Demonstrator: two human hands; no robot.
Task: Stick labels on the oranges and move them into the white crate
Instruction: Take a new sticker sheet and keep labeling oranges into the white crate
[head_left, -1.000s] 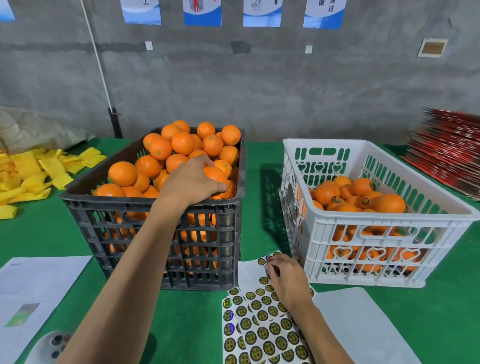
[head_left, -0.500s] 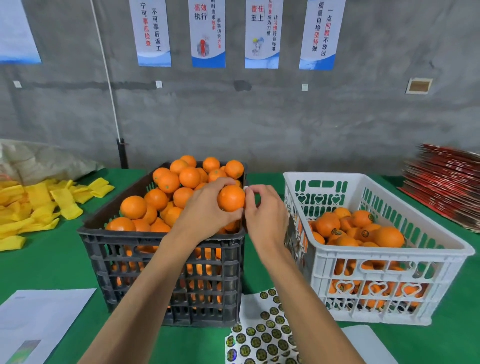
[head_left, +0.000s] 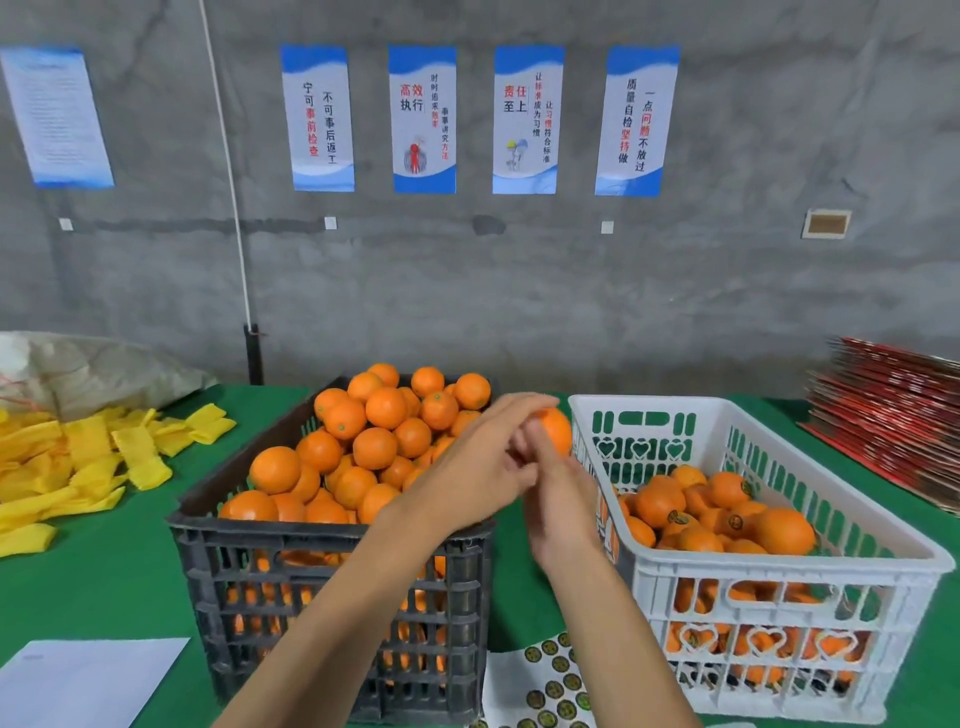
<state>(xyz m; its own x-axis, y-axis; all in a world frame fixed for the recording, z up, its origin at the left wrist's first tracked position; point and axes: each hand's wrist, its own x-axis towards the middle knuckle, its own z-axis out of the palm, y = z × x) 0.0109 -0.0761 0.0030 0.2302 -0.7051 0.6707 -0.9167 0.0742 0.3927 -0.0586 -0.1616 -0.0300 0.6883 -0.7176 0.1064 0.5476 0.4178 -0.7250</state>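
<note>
My left hand grips one orange in the air, between the black crate and the white crate, close to the white crate's near-left corner. My right hand reaches up from below, and its fingertips press against the near side of that orange. Motion blur hides any label under the fingers. The black crate is heaped with unlabelled oranges. Labelled oranges lie inside the white crate. A sheet of round labels rests on the green table in front of both crates.
Yellow foam sleeves are scattered at the left, beside a pale sack. A stack of red flat cartons sits at the far right. White paper lies at the near left. A grey wall with posters stands behind the table.
My left hand lifted an orange out of the black crate and carried it right toward the white crate. My right hand left the label sheet and rose to the orange. The view tilted up.
</note>
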